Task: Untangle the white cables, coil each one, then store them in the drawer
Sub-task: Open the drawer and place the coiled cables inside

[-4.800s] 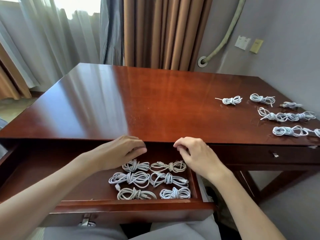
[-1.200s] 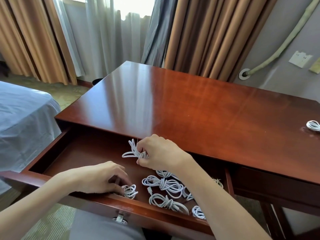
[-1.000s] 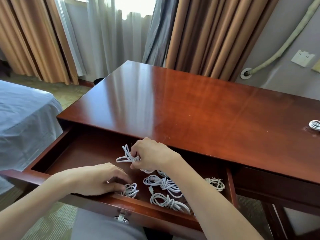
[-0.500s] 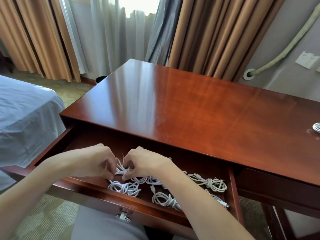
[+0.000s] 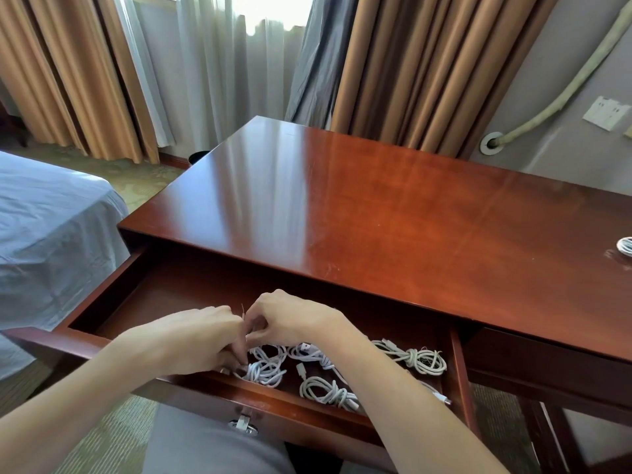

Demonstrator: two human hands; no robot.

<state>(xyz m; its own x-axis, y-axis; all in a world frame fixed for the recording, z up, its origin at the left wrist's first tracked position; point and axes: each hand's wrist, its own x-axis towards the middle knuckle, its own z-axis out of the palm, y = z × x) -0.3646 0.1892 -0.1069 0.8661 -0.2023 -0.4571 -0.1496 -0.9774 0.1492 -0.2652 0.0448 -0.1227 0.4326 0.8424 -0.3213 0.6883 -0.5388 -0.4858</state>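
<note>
The white coiled cable bundle [image 5: 265,369] at the near left of the open red-brown wooden drawer [image 5: 460,364] is the item under handling. The left hand [image 5: 198,340] and the right hand [image 5: 290,319], well apart over separate bundles a second ago, have now closed together directly above it, fingertips meeting. Both show curled fingers; the left hand's fingertips reach down into the bundle, and a thin strand [image 5: 243,311] stands up between the two hands, apparently pinched by the right hand's grip. Whether the left hand's grip actually holds cable cannot be told, as its fingertips are hidden. Around it lie a second white coil [image 5: 328,393] toward the drawer front, a white knotted coil [image 5: 415,359] at the right wall, and loose white cable [image 5: 309,352] between, looking disturbed compared with the tidy rows seen nearly five seconds earlier. On the polished red-brown counter [image 5: 393,234] one more white coil [image 5: 626,247] shows at the right edge. Judgement: stored bundles are being reworked, so storage is partial, with at least one coil not yet in the drawer.
</note>
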